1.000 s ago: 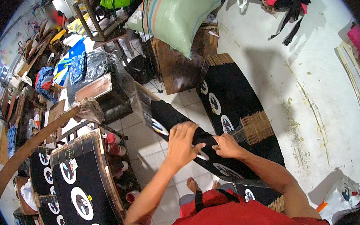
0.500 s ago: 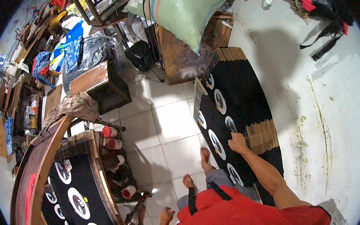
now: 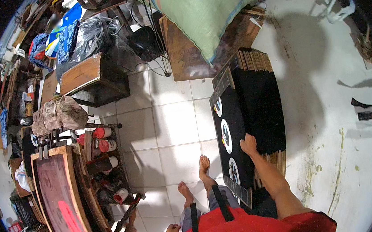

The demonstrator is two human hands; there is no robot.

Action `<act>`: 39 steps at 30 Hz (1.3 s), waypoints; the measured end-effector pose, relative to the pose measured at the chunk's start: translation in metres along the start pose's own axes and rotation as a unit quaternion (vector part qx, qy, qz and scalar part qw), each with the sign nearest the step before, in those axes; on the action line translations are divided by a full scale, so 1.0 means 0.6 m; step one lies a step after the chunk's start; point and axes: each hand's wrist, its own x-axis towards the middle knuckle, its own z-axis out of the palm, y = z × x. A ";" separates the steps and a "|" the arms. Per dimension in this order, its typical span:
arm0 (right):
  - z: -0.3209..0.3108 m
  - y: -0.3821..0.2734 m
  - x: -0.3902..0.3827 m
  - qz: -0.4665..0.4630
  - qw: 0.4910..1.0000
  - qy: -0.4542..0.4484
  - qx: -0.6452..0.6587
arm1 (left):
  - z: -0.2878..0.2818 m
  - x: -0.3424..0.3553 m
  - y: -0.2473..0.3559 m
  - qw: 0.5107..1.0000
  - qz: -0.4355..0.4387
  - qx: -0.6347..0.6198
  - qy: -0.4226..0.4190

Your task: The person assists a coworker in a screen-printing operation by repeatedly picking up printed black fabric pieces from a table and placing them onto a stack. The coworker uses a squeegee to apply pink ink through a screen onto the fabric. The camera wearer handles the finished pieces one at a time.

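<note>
My right hand (image 3: 249, 145) is closed at the right-hand edge of a black printed panel (image 3: 236, 124), which bears white ovals and lies along the left part of a stack of black boards (image 3: 261, 104). Fingers and thumb are pinched together at this edge; how much they grip is partly hidden. Low beside my left leg, my left hand (image 3: 173, 231) hangs with its fingers curled in, and nothing shows in it. At the left, a wooden-framed printing screen (image 3: 57, 177) with a red ink streak lies over a bench, apart from both hands.
Red-and-white ink tubs (image 3: 107, 145) line a rack beside the screen. A crumpled brown cloth (image 3: 60, 114) hangs behind it. Ahead are a wooden box (image 3: 88, 76) and a large pale green sack (image 3: 203, 11). Another person's foot (image 3: 131, 224) is at lower left; a white wall rises right.
The printed panel at my right hand has shifted, showing fewer ovals and more plain black board beside it. The screen at left has swung down over its printed black cloth. My view has shifted.
</note>
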 end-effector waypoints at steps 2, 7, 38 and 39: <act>0.009 0.003 0.044 0.002 1.000 0.008 -0.008 | -0.008 -0.014 -0.015 1.000 -0.029 0.005 0.011; 0.020 -0.002 0.134 0.009 0.998 0.051 -0.031 | -0.052 -0.035 -0.020 0.998 -0.060 -0.006 0.013; 0.049 0.012 0.254 0.083 0.991 0.079 -0.072 | -0.065 -0.009 0.066 0.984 -0.109 -0.138 0.015; 0.049 0.013 0.255 0.083 0.991 0.077 -0.072 | -0.064 -0.010 0.066 0.985 -0.107 -0.133 0.015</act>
